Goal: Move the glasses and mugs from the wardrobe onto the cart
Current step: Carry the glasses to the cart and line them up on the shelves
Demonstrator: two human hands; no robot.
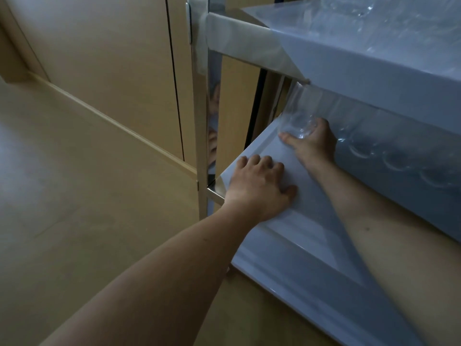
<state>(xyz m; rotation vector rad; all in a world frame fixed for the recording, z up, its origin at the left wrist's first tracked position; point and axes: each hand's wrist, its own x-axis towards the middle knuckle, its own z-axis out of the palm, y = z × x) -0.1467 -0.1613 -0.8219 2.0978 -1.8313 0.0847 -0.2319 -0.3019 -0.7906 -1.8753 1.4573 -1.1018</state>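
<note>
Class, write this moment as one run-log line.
right hand: holds glass on lower cart shelf | left hand: flat on shelf | other glasses alongside

**Room and background, dim light**

Floor [74, 196]: pale beige, smooth, fills the lower left. Wooden wall panels [112, 58], light tan, rise behind the floor, with a dark vertical seam [174, 83] between two panels. A pale skirting strip [112, 121] runs diagonally where panels meet floor. Right of the seam stands a shiny metal upright post [200, 121], reflective. Lighting low, bluish toward the right.
</note>
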